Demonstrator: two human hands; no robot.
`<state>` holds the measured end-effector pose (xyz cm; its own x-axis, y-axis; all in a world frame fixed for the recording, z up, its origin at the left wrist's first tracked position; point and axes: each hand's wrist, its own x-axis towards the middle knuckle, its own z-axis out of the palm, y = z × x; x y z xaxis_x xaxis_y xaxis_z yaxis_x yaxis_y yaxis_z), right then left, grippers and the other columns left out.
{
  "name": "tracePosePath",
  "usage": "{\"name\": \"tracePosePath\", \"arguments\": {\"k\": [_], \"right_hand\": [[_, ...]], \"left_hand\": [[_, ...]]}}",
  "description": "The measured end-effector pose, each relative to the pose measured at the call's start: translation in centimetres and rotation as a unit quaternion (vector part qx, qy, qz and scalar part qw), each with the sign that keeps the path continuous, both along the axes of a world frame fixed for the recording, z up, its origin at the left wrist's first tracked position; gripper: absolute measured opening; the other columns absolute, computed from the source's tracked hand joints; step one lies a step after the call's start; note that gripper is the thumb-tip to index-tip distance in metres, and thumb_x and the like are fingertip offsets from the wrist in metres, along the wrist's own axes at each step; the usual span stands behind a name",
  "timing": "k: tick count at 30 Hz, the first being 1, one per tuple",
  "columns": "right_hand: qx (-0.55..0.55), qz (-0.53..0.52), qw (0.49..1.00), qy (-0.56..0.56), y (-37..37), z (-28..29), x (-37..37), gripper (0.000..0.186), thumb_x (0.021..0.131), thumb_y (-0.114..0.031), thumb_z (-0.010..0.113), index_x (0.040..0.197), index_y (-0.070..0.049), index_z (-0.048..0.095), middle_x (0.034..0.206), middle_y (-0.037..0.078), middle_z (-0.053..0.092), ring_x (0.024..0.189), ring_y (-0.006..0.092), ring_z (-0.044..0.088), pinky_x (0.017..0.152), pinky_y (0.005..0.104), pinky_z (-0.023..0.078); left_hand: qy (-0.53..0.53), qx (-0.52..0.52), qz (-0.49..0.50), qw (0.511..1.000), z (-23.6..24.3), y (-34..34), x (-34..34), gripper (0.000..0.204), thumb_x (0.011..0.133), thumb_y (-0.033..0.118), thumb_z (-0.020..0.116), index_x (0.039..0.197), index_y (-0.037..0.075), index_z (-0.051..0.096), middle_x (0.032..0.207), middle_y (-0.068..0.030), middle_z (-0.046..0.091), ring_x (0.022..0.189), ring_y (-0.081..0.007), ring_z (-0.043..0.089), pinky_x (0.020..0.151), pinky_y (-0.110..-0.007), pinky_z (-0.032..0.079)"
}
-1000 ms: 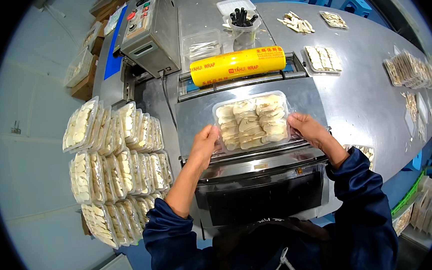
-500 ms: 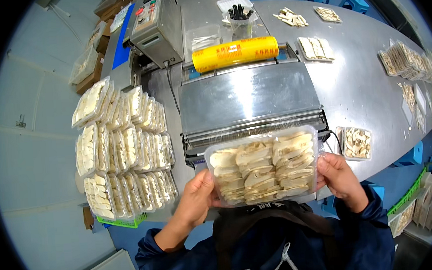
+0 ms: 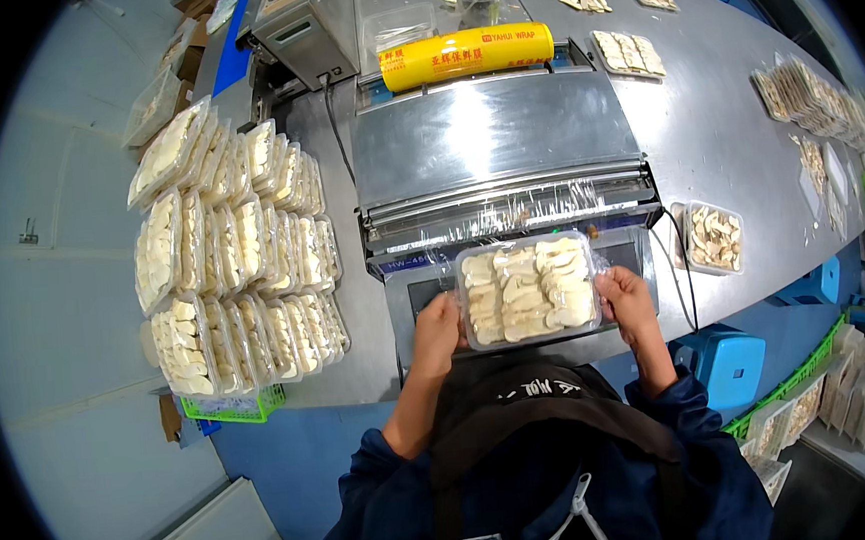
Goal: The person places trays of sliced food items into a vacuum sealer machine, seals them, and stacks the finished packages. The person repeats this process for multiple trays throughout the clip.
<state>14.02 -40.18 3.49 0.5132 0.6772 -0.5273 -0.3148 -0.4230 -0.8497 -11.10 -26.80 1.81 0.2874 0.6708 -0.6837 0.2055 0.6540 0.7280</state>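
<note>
A clear plastic tray (image 3: 527,288) filled with pale sliced pieces is held over the front heating plate of a steel wrapping machine (image 3: 494,140). My left hand (image 3: 438,332) grips the tray's left end and my right hand (image 3: 626,299) grips its right end. Cling film covers the tray and hangs loose along the machine's cutting bar (image 3: 509,209). A yellow roll of film (image 3: 468,55) sits at the back of the machine.
Several wrapped trays (image 3: 231,254) stand stacked on edge in a green crate (image 3: 224,408) at my left. An open tray of slices (image 3: 713,237) lies to the right on the steel table (image 3: 713,120). More slices and trays lie farther along it. A blue stool (image 3: 728,362) stands below.
The tray was lifted off the machine's top plate and pulled toward me, then set lower over the front plate. Both hands kept their hold on its ends.
</note>
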Motion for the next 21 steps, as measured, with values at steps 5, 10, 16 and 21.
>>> {"name": "tracePosePath", "arguments": {"k": [5,10,16,21], "right_hand": [[-0.007,-0.026,0.988,-0.154,0.0,-1.3,-0.4,0.029,0.089,-0.021,0.054,0.065,-0.004,0.051,0.055,-0.004,0.044,0.05,0.0041,0.036,0.045,0.0227,0.03],[0.026,-0.042,0.965,-0.257,0.7,-2.3,-0.4,0.03,0.086,-0.021,0.056,0.063,-0.002,0.052,0.056,-0.004,0.044,0.053,0.0041,0.036,0.047,0.0229,0.03],[-0.03,-0.096,0.991,-0.091,-2.7,-3.6,-1.3,0.025,0.087,-0.017,0.054,0.064,-0.009,0.052,0.055,-0.006,0.044,0.046,0.0023,0.034,0.04,0.0196,0.023],[-0.02,-0.156,0.987,0.036,-9.2,-2.4,-2.4,0.022,0.089,-0.021,0.054,0.07,-0.009,0.053,0.055,-0.006,0.044,0.043,0.0027,0.034,0.037,0.0188,0.021]], "left_hand": [[-0.018,0.034,-0.069,0.997,1.7,1.1,0.7,0.037,0.092,0.037,0.047,0.085,0.003,0.06,0.065,0.0026,0.047,0.048,-0.0033,0.041,0.04,-0.019,0.033],[0.083,0.346,-0.002,0.934,-3.6,0.4,1.1,0.036,0.091,0.023,0.05,0.067,-0.005,0.048,0.055,-0.011,0.046,0.052,-0.0184,0.043,0.051,-0.035,0.036],[0.119,0.353,0.002,0.928,-4.2,-2.7,0.3,0.034,0.092,0.022,0.047,0.068,-0.003,0.048,0.056,-0.005,0.042,0.056,-0.0109,0.038,0.053,-0.03,0.037],[0.03,0.099,0.083,0.991,-3.4,-8.4,-0.4,0.029,0.091,0.023,0.05,0.073,0.001,0.055,0.064,-0.0027,0.055,0.059,-0.01,0.05,0.052,-0.027,0.042]]}}
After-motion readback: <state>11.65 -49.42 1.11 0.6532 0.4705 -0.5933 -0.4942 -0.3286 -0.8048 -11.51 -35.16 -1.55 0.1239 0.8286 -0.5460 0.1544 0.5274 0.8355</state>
